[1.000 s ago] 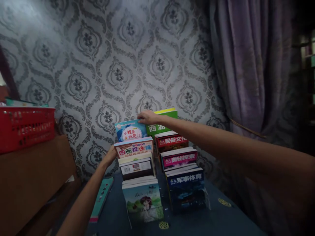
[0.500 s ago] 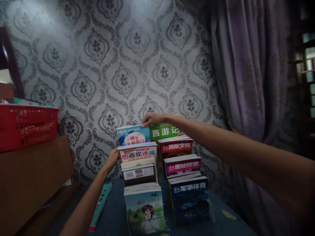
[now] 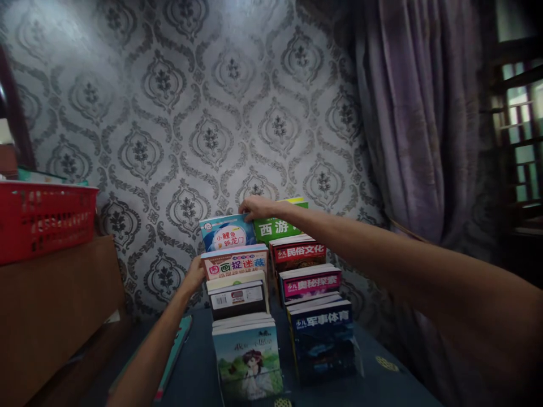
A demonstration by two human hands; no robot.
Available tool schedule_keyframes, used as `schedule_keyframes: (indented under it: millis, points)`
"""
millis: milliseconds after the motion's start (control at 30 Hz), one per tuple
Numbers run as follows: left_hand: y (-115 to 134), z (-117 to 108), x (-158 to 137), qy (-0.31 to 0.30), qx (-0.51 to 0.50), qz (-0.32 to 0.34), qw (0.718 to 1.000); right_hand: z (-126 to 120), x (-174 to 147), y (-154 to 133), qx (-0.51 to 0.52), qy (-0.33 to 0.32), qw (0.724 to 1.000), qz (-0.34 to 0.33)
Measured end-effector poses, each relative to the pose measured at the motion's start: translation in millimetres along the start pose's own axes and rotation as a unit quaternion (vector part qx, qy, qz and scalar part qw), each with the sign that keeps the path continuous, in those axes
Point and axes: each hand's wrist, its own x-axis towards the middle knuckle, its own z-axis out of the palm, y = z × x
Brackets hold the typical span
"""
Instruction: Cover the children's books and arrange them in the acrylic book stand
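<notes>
At the back of the left row of books stands a blue book (image 3: 227,233) with a round white title patch. My right hand (image 3: 257,207) reaches across from the right, and its thumb and fingers pinch the upper right corner of that book. My left hand (image 3: 195,273) is at the left edge of the same row, beside the blue book and the pink picture book (image 3: 235,264) in front of it; its fingertips are hidden behind the books. Behind my right wrist, a green book (image 3: 275,227) stands at the back of the right row.
Nearer in the left row are a dark book with a barcode label (image 3: 237,298) and a book with a girl on its cover (image 3: 250,362). Red, magenta and dark blue books (image 3: 322,339) fill the right row. A red basket (image 3: 46,217) sits on a cardboard box (image 3: 59,305) at left.
The view has turned slightly to the right, so everything sits a little further left. Both hands keep about the same places on the books.
</notes>
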Motion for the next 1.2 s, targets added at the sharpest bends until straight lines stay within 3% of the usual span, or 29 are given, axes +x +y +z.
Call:
schedule_keyframes:
  millis: [100,300,533,800,1000,1200]
  points:
    - [-1,-3,1,-0.019,-0.009,-0.001,1.000,1,0,-3,-0.024,0.004,0.999,0.021]
    - [-6,-14,10,-0.105,-0.012,-0.041,0.994,-8,-1,-3,-0.012,-0.032,0.999,-0.006]
    - [-18,-17,18,-0.083,0.007,-0.038,0.996,-7,3,2,-0.003,-0.054,0.999,-0.001]
    - [-25,-19,19,-0.094,0.019,-0.042,0.995,3,5,10,-0.019,-0.022,0.999,-0.015]
    - [-24,-20,21,-0.111,0.029,-0.059,0.992,5,2,11,-0.020,0.000,1.000,0.011]
    - [-19,-17,15,-0.105,0.016,-0.051,0.993,3,-1,17,0.022,-0.042,0.998,-0.035]
